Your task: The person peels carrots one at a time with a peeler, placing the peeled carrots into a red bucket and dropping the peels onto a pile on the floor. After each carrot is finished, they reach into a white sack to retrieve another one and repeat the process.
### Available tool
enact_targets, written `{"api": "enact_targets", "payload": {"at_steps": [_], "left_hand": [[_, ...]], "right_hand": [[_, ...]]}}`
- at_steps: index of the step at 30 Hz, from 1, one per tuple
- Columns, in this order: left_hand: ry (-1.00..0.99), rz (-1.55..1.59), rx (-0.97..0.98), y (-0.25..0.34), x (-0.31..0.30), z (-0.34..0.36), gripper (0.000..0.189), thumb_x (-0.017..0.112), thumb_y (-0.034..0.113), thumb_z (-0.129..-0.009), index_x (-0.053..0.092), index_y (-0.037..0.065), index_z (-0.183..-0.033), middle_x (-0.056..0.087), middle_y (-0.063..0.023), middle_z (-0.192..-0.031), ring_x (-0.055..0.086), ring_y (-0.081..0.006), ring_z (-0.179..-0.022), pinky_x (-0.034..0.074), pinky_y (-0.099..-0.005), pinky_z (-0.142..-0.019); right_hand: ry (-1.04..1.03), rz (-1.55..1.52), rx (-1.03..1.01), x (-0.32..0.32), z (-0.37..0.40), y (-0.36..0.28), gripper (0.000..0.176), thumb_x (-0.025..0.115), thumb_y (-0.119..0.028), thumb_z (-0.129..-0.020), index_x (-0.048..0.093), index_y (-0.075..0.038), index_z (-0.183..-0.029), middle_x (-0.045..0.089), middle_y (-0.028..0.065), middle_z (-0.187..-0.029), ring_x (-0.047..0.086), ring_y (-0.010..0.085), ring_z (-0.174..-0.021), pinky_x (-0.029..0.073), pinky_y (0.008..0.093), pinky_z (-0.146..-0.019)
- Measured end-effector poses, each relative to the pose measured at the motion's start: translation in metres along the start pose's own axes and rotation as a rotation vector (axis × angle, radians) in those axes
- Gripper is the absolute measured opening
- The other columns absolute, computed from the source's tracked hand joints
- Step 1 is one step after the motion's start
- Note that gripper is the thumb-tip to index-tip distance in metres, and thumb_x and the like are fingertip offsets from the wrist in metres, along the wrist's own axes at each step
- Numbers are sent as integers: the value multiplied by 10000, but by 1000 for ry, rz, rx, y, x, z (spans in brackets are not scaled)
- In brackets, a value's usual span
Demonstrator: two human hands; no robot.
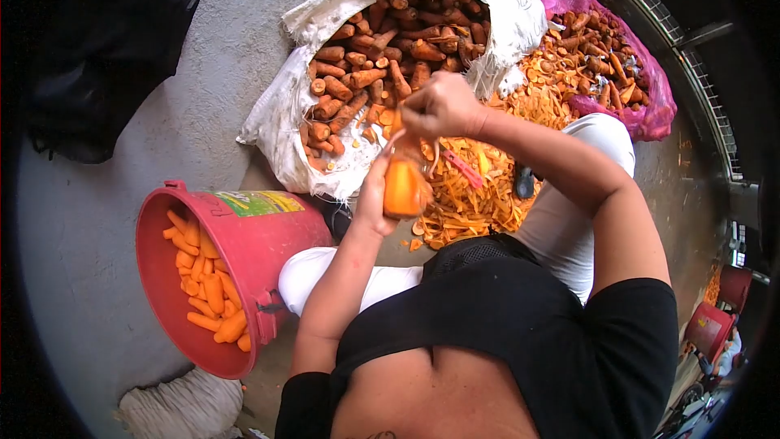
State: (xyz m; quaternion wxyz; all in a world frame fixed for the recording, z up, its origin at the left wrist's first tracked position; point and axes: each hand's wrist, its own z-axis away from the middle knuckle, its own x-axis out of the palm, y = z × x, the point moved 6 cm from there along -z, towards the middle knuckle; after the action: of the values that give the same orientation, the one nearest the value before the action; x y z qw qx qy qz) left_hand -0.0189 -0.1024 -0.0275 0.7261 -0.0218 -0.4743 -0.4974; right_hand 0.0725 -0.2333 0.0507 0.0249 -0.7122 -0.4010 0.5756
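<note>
A partly peeled carrot [403, 187], bright orange on its near side, is in my left hand [375, 199], whose fingers wrap round it. Just above it, my right hand [443, 106] is closed in a fist; what it holds is blurred and too small to name. Thin strips hang between the two hands. Beyond them, a white sack [508, 0] lies open, full of unpeeled carrots [366, 77]. Orange peelings [463, 211] are heaped below and to the right of my hands, with a pink-red tool [463, 169] lying on them.
On the left, a red bucket [280, 236] lies tilted with peeled carrots [213, 289] inside. A pink sack [650, 89] holds carrots and scraps at the upper right. Black cloth [114, 49] lies at the upper left. Near the bottom left is a whitish sack [183, 406].
</note>
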Motion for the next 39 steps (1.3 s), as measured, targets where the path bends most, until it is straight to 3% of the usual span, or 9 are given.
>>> {"api": "enact_targets", "payload": {"at_steps": [9,15,19,22,26,29,32,34,39], "left_hand": [[-220,-80,-14,-4,14,15,456,368,446,-981,474,76,-1225,613,-151,-913,638,-239,-674,545,-332,-592],[-236,-128,-45,-7,6,15,497,384,452,-973,453,51,-1260,612,-149,-928,636,-234,-711,546,-337,-622],[-285,-423,226,21,24,38,545,483,454,-936,448,17,-1260,612,-134,-947,638,-204,-738,548,-320,-645],[-141,-713,451,44,13,28,517,563,404,-911,468,20,-1244,613,-109,-935,647,-198,-765,546,-298,-665],[-59,-264,258,47,-11,3,483,581,388,-910,492,35,-1227,619,-84,-930,653,-203,-799,551,-312,-697],[-78,-12,192,44,-20,-12,467,570,402,-915,504,69,-1236,625,-82,-1032,637,-201,-920,545,-365,-787],[26,52,144,36,-3,-9,456,527,432,-932,536,61,-1198,631,-72,-1020,626,-175,-898,532,-332,-780],[-45,97,59,26,-15,-18,463,543,443,-917,535,79,-1202,623,-94,-1100,617,-226,-997,523,-388,-874],[74,200,-5,11,-27,-29,451,503,428,-924,564,30,-1126,640,-128,-1039,637,-250,-946,538,-407,-832]], "right_hand": [[-19,-75,253,-15,-6,39,367,580,-414,-778,709,-75,-721,600,166,-606,617,329,-588,504,407,-562],[-117,-42,484,-18,-8,83,407,523,-492,-820,751,-169,-722,656,-12,-593,586,114,-494,500,302,-524],[-11,262,498,-46,2,116,366,535,-448,-827,740,-162,-723,643,19,-569,644,198,-558,521,350,-573],[122,63,510,-52,-2,89,354,537,-425,-833,742,-168,-705,642,-7,-553,632,161,-522,517,338,-554],[155,-169,241,-51,-6,21,332,535,-341,-860,725,-157,-658,610,-41,-495,537,81,-392,465,290,-450],[156,-156,34,-39,-6,-8,254,621,-237,-784,647,-81,-584,530,92,-512,528,234,-493,437,338,-574],[199,-65,-154,-32,-6,-27,232,642,-213,-737,602,-97,-540,484,78,-485,506,257,-487,404,356,-550],[187,-50,-184,-23,-4,-29,234,649,-219,-711,577,-103,-522,480,67,-486,503,256,-486,395,359,-542],[80,21,-198,-7,2,-32,207,644,-275,-692,615,-128,-549,512,89,-501,540,283,-510,431,380,-553]]}}
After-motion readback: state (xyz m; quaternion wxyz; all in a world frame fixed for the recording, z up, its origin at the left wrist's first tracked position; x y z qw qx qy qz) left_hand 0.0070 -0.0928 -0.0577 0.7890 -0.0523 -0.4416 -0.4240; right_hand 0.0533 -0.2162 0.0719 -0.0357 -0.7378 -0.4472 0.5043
